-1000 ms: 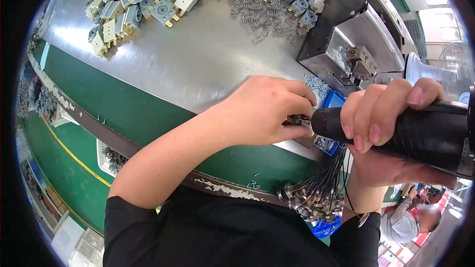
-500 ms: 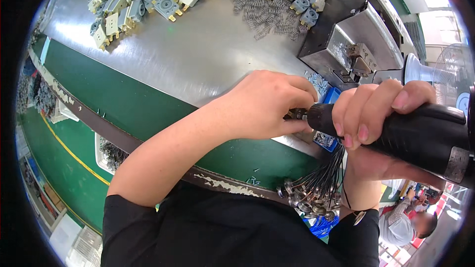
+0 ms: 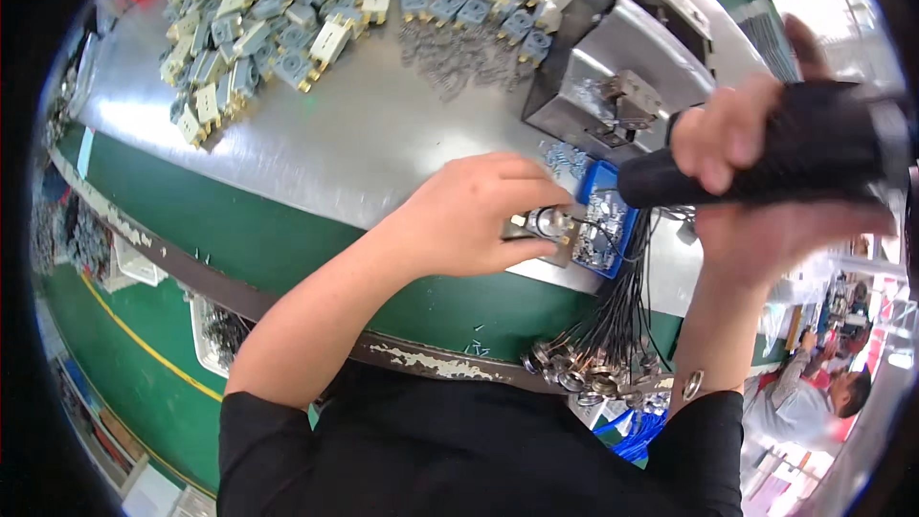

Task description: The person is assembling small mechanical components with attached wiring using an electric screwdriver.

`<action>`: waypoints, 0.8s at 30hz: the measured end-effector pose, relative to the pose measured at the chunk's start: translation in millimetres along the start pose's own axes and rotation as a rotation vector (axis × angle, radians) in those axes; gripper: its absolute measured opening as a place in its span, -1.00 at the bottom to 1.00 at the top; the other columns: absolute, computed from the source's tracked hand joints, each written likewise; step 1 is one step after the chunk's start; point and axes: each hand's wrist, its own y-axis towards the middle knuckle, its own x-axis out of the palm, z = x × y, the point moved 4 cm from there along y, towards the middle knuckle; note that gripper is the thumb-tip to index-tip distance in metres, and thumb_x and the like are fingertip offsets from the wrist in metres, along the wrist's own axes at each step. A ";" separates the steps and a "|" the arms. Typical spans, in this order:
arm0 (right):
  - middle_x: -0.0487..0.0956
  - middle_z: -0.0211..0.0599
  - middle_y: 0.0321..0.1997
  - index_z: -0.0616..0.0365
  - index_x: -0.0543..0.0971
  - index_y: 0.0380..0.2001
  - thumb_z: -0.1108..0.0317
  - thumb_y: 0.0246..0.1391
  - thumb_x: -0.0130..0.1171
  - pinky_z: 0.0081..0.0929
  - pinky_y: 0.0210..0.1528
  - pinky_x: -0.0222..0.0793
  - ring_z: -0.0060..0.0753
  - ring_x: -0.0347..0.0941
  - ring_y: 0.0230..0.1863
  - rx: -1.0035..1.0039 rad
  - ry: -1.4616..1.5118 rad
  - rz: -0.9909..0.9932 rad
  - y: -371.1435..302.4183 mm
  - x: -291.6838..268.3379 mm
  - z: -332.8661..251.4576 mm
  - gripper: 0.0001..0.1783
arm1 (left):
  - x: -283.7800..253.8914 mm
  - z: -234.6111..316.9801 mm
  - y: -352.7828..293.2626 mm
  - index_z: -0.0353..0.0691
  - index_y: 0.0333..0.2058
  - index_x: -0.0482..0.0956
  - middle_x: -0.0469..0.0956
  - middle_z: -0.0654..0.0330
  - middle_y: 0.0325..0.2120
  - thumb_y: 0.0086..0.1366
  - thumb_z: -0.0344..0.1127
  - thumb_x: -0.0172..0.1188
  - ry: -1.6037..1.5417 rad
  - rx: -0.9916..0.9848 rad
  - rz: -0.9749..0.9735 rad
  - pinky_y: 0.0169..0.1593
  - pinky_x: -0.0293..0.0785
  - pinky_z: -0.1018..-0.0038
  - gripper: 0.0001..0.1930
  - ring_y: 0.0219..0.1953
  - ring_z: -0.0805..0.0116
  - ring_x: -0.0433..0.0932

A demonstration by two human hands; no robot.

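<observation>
My left hand (image 3: 469, 215) is closed, thumb and fingers pinching a small part with a round shiny metal piece (image 3: 548, 221) and brass-coloured tabs. It sits just above the steel tabletop (image 3: 383, 124), beside a blue tray (image 3: 600, 177) of small metal pieces. My right hand (image 3: 732, 139) is wrapped round a thick black power screwdriver (image 3: 828, 139), blurred by motion. The screwdriver's nose points left, raised and apart from the held part. A thin black wire (image 3: 622, 251) runs near the held part and over the tray.
Grey and cream switch bodies (image 3: 297, 14) are heaped at the far left, beside loose springs (image 3: 459, 57). A steel box-shaped fixture (image 3: 613, 57) stands behind some screws (image 3: 565, 159). Black cables (image 3: 632, 302) with round metal ends hang over the near edge. Another person (image 3: 804, 402) sits at right.
My right hand has lifted the screwdriver up and away from the part in my left hand, uncovering its round metal piece. The whole view has shifted slightly.
</observation>
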 end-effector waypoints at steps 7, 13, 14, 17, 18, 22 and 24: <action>0.48 -0.32 -0.45 0.35 0.22 0.39 -0.88 -0.20 -0.16 -0.36 -0.33 0.43 -0.41 0.44 -0.49 0.159 -0.552 0.189 -5.9 3.5 -5.7 0.50 | 12.9 23.1 -13.2 -0.17 -0.22 0.73 0.72 0.15 -0.28 -0.02 -0.33 0.62 0.069 0.188 0.142 0.00 0.67 0.21 -0.65 -0.22 0.13 0.72; 0.47 -0.33 -0.51 0.36 0.25 0.37 -0.89 -0.18 -0.23 -0.41 -0.36 0.43 -0.45 0.42 -0.56 0.125 -0.419 0.257 -14.6 -6.9 -14.6 0.49 | 18.5 26.4 -15.5 -0.20 -0.23 0.73 0.73 0.16 -0.30 -0.04 -0.37 0.64 0.037 0.162 0.104 0.11 0.66 0.11 -0.64 -0.19 0.16 0.74; 0.47 -0.33 -0.51 0.36 0.25 0.37 -0.89 -0.18 -0.23 -0.41 -0.36 0.43 -0.45 0.42 -0.56 0.118 -0.420 0.261 -15.2 -8.1 -15.9 0.49 | 18.5 25.4 -16.1 -0.20 -0.23 0.73 0.73 0.16 -0.29 -0.04 -0.38 0.64 0.037 0.159 0.098 0.12 0.65 0.10 -0.64 -0.18 0.15 0.74; 0.58 -0.29 -0.38 0.29 0.44 0.19 -0.63 0.27 -0.36 -0.49 -0.36 0.46 -0.51 0.53 -0.43 0.030 -0.313 0.119 -22.9 -17.2 -12.7 0.09 | 21.9 29.3 -13.5 -0.21 -0.23 0.73 0.74 0.16 -0.28 -0.04 -0.39 0.63 0.041 0.174 0.099 0.15 0.64 0.08 -0.64 -0.16 0.14 0.74; 0.59 -0.30 -0.34 0.28 0.45 0.03 -0.53 0.34 -0.24 -0.49 -0.33 0.49 -0.51 0.54 -0.41 0.015 -0.253 0.104 -21.5 -12.1 -12.0 -0.06 | 22.0 29.8 -14.7 -0.20 -0.23 0.73 0.74 0.17 -0.28 -0.03 -0.40 0.63 0.052 0.168 0.112 0.17 0.63 0.07 -0.65 -0.16 0.13 0.75; 0.60 -0.27 -0.17 0.35 0.20 0.42 -0.62 0.24 -0.25 -0.46 -0.11 0.51 -0.48 0.58 -0.21 0.168 -0.383 -0.063 -20.1 0.1 -8.2 0.18 | 20.9 38.6 -19.3 -0.22 -0.19 0.72 0.75 0.14 -0.27 -0.03 -0.39 0.63 0.147 0.253 0.133 0.08 0.66 0.15 -0.61 -0.17 0.12 0.75; 0.60 -0.23 -0.06 0.31 0.20 0.43 -0.49 0.35 -0.15 -0.42 0.00 0.50 -0.48 0.56 -0.08 0.222 -0.452 -0.162 -26.3 -0.4 -9.4 0.05 | 18.6 50.4 -17.6 -0.23 -0.16 0.72 0.73 0.16 -0.30 0.01 -0.34 0.61 0.221 0.266 0.200 -0.16 0.68 0.30 -0.61 -0.26 0.18 0.73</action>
